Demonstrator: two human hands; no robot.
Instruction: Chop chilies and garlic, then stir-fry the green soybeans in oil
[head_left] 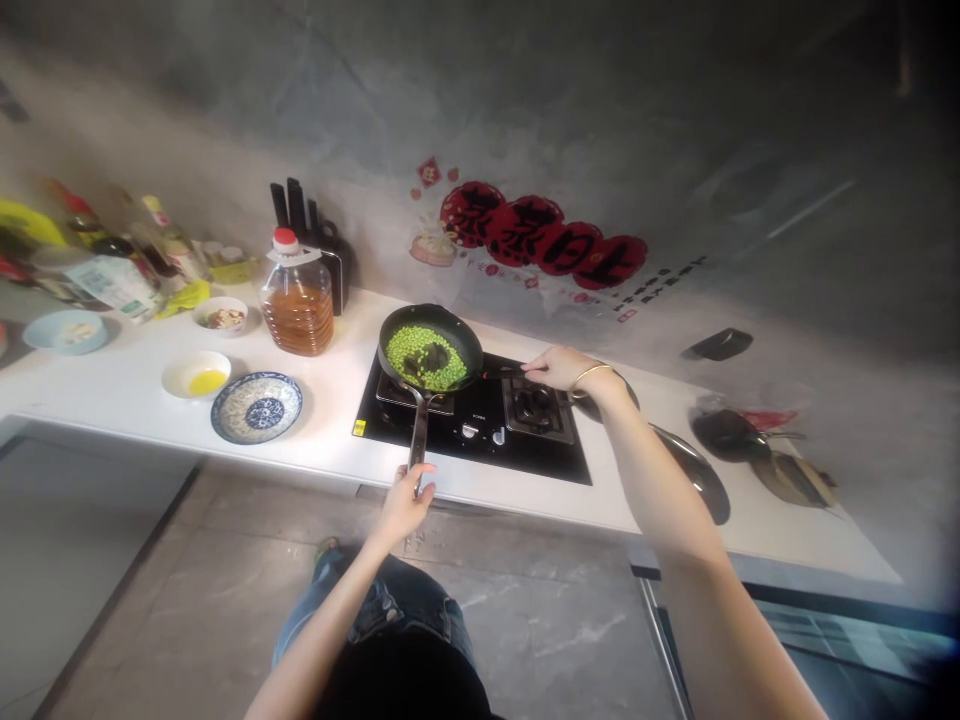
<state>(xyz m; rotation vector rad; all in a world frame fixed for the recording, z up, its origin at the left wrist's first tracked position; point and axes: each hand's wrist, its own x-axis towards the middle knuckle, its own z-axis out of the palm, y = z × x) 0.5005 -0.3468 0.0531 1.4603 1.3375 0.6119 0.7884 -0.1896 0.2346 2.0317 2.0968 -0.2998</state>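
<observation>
A dark frying pan (466,338) stands over the left burner of the black gas hob (480,440). Green peas (442,377) are spread across its bottom, with a dark patch in their middle. My left hand (405,505) is closed around the pan's metal handle (420,432), near its end. From the right, my right hand (559,368) grips a dark-handled spatula (504,373). The spatula's handle crosses the pan's right rim; its blade, low among the peas, is hard to make out.
Left of the hob are a blue-patterned plate (257,408), a bowl with yellow liquid (196,376), a large oil jug (298,310) and a knife block (339,265). To the right lie a metal lid (694,470) and a dark pan (726,434). Sauce bottles (169,235) crowd the far left.
</observation>
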